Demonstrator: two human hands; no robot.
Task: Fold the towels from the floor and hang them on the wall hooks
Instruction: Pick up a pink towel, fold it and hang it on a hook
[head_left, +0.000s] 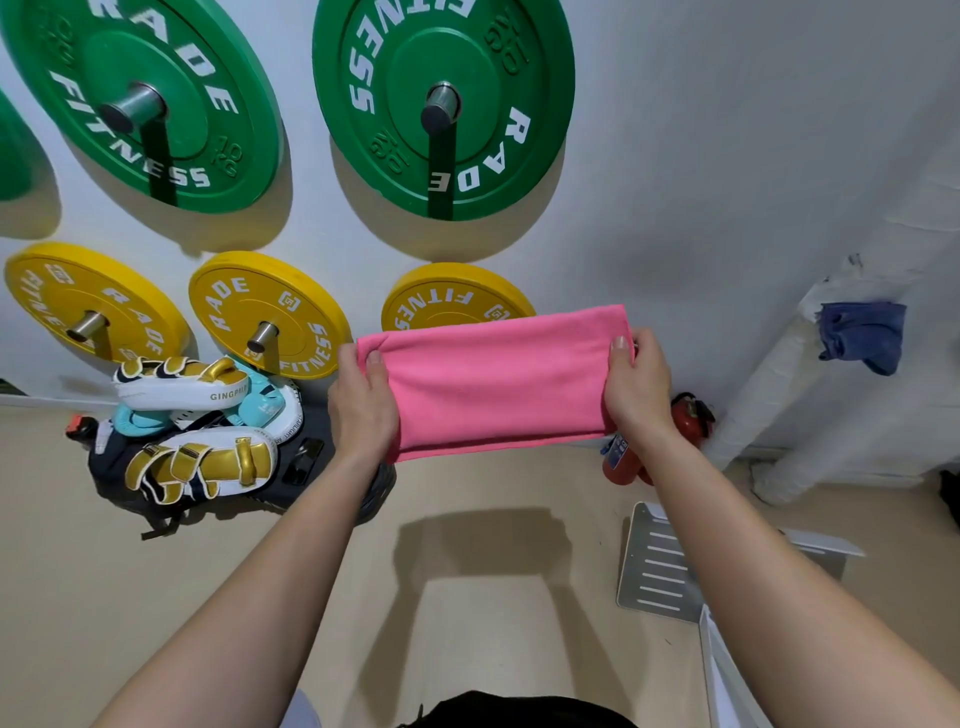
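Two bare hands hold a pink towel (498, 379) stretched level in the air in front of a white wall (701, 156), above a beige floor (493, 623). The towel is folded into a long band, with layered edges showing along its lower side, and it touches neither the floor nor the wall. The left hand (363, 410) takes the band's left end, thumb laid on the front face and fingers curled behind, so its grip is closed round the cloth. The right hand (636, 387) does the same at the right end, thumb on the front near the top corner, its grip likewise closed on the towel. Both forearms reach forward from the bottom of the view. A blue towel (862, 335) hangs bunched on the wall to the right, beside a white pipe (769, 395); what it hangs from cannot be made out. Two green weight plates (498, 62) sit on pegs high on the wall, with yellow plates (234, 312) in a row below them, the rightmost partly hidden by the pink towel. A pile of white-and-gold boxing pads (197, 415) lies at the foot of the wall, left of the left hand. A red fire extinguisher (685, 421) stands by the wall just beyond the right wrist, and a grey slotted metal panel (654, 566) lies on the floor beneath the right forearm.
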